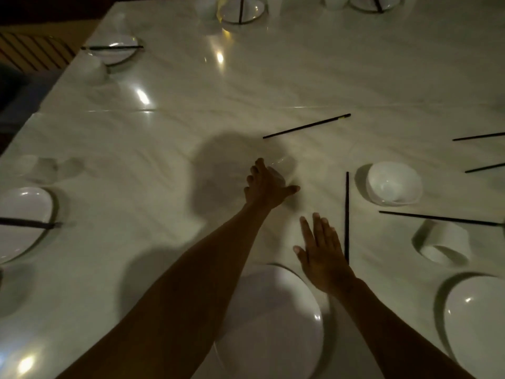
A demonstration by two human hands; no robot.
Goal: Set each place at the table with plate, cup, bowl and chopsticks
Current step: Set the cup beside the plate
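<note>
Roughly half done, I judge: far settings carry chopsticks laid across plates, while the near plate [273, 324] lacks its set and loose chopsticks [347, 217] lie scattered. Left hand [266, 187] curls around a clear cup [284, 165]; right hand [322, 255] hovers flat, fingers spread, empty, just beside one chopstick.

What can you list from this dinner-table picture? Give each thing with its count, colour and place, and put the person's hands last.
table: one, pale marble, fills the view
plates: five visible, white; near centre, near right, left edge, far left, far centre; another far right is unclear
bowl: one, white, right
cup: one, white, on its side, right
loose chopsticks: five, black, centre and right
glass: apparently one, clear, centre
left hand: around the glass
right hand: open, flat, above the near plate
</note>
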